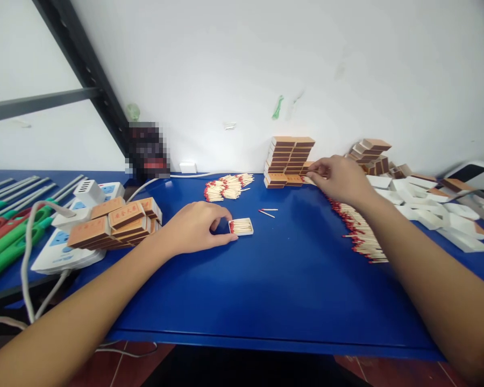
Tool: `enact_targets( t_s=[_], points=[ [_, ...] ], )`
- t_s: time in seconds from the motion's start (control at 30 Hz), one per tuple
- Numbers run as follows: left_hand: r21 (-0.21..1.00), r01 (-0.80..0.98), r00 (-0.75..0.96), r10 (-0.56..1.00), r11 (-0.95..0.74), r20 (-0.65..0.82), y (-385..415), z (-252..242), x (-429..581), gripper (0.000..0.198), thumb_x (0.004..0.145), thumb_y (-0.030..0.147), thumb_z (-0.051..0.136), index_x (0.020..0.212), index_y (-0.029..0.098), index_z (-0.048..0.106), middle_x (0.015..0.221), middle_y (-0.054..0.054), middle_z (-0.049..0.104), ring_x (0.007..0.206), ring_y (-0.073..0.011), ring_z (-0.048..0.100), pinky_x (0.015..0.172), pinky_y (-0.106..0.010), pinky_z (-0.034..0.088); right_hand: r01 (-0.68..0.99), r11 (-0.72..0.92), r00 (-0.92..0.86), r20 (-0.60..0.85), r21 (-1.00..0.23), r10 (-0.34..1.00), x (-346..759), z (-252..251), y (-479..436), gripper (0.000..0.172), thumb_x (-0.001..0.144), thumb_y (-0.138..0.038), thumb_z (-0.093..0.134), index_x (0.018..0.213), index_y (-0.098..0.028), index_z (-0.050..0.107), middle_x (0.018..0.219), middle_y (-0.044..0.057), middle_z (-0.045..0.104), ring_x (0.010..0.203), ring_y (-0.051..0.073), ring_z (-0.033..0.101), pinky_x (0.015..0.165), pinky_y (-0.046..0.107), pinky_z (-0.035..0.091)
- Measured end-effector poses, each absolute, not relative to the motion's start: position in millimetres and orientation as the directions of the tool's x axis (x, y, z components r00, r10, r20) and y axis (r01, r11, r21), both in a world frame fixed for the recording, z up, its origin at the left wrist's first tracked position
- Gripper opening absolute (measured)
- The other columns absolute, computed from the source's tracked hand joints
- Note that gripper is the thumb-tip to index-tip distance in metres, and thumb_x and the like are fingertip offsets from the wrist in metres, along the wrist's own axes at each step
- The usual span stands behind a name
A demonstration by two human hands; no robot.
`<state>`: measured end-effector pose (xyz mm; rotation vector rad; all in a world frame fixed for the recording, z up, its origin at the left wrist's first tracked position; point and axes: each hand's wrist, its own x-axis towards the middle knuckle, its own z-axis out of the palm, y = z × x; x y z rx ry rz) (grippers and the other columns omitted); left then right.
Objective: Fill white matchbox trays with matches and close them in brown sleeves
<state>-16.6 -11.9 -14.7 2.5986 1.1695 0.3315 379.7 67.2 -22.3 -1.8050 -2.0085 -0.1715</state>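
My left hand (pixel 197 228) rests on the blue table (pixel 266 290), its fingers curled against the left side of a small open tray filled with red-tipped matches (pixel 241 227). My right hand (pixel 339 177) reaches to the back, fingers pinched at the right foot of a stack of orange matchboxes (pixel 288 161). What the fingers grip is too small to make out. A long row of loose matches (pixel 358 234) lies under my right forearm.
A heap of matches (pixel 228 187) and two stray matches (pixel 268 212) lie mid-table. More orange boxes (pixel 116 221) are piled on white power strips (pixel 64 247) at left, beside green-handled tools (pixel 8 236). White empty trays (pixel 435 209) and box sleeves (pixel 373 153) crowd the right.
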Motion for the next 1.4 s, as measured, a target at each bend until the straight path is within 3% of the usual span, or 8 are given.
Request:
enact_targets(
  t_s=[0.13,0.23,0.47,0.6,0.8,1.0,1.2,1.4],
  points=[
    [0.351,0.685,0.65,0.754,-0.638,0.102,-11.0,-17.0,-16.9,0.034,0.094,0.051,0.078,0.109,0.021,0.081,0.073,0.003,0.066,0.064,-0.0141,0.059,0.064,-0.031,0.04,0.974,0.17,-0.089,0.438,-0.149,0.894,402.6,-14.4,80.8,0.031,0.098,-0.033,0.056,0.115,-0.02,0.079,0.117,0.019,0.08,0.108,0.039,0.071,0.096,0.053,0.055],
    [0.367,0.683,0.645,0.757,-0.631,0.1,-10.1,-17.8,-17.2,0.035,0.094,0.052,0.078,0.109,0.021,0.081,0.074,0.002,0.067,0.065,-0.014,0.059,0.065,-0.031,0.04,0.967,0.224,-0.173,0.337,-0.118,0.925,414.8,-10.8,102.3,0.031,0.097,-0.034,0.061,0.12,-0.022,0.078,0.12,0.017,0.079,0.115,0.039,0.069,0.1,0.052,0.055],
    [0.368,0.685,0.642,0.76,-0.629,0.104,-9.3,-17.0,-18.7,0.035,0.095,0.052,0.076,0.108,0.02,0.081,0.074,0.002,0.068,0.065,-0.0144,0.059,0.064,-0.031,0.039,0.932,0.362,-0.357,0.146,-0.01,0.923,415.0,3.0,144.2,0.023,0.083,-0.025,0.083,0.103,-0.017,0.075,0.11,0.018,0.079,0.101,0.031,0.063,0.094,0.043,0.047],
    [0.375,0.682,0.64,0.76,-0.628,0.111,-9.4,-16.9,-19.2,0.035,0.094,0.052,0.077,0.108,0.02,0.081,0.072,0.002,0.066,0.063,-0.0142,0.058,0.063,-0.03,0.04,0.927,0.374,-0.365,0.19,-0.013,0.912,412.4,0.1,149.9,0.028,0.074,-0.025,0.093,0.086,-0.021,0.068,0.091,0.013,0.073,0.088,0.026,0.053,0.088,0.041,0.04],
    [0.365,0.687,0.637,0.762,-0.628,0.114,-9.3,-16.2,-18.8,0.033,0.094,0.051,0.077,0.106,0.02,0.08,0.072,0.002,0.066,0.063,-0.0142,0.058,0.062,-0.029,0.039,0.934,0.353,-0.356,0.24,0.055,0.903,411.7,-6.7,143.9,0.034,0.077,-0.028,0.093,0.091,-0.023,0.063,0.096,0.014,0.069,0.093,0.028,0.048,0.08,0.039,0.036],
    [0.374,0.686,0.635,0.764,-0.624,0.111,-9.0,-17.4,-18.6,0.033,0.094,0.05,0.077,0.107,0.02,0.081,0.072,0.002,0.066,0.063,-0.014,0.058,0.063,-0.029,0.04,0.927,0.368,-0.372,0.263,0.068,0.89,410.5,-6.6,128.3,0.011,0.092,-0.026,0.078,0.099,-0.018,0.074,0.096,0.016,0.071,0.096,0.028,0.054,0.077,0.038,0.036],
    [0.376,0.681,0.635,0.762,-0.628,0.123,-9.3,-17.8,-18.8,0.035,0.094,0.051,0.077,0.108,0.02,0.081,0.072,0.002,0.066,0.063,-0.014,0.058,0.064,-0.03,0.042,0.941,0.338,-0.322,0.41,0.036,0.853,408.8,4.6,103.1,0.021,0.1,-0.028,0.065,0.11,-0.017,0.08,0.108,0.021,0.078,0.104,0.033,0.059,0.081,0.042,0.038],
    [0.375,0.676,0.639,0.758,-0.634,0.131,-9.3,-18.3,-18.7,0.035,0.094,0.051,0.077,0.108,0.02,0.081,0.072,0.002,0.066,0.063,-0.014,0.06,0.064,-0.029,0.042,0.936,0.35,-0.298,0.49,-0.017,0.819,375.3,10.9,28.6,0.025,0.101,-0.039,0.061,0.105,-0.022,0.079,0.102,0.014,0.082,0.094,0.032,0.069,0.079,0.044,0.045]
  ],
)
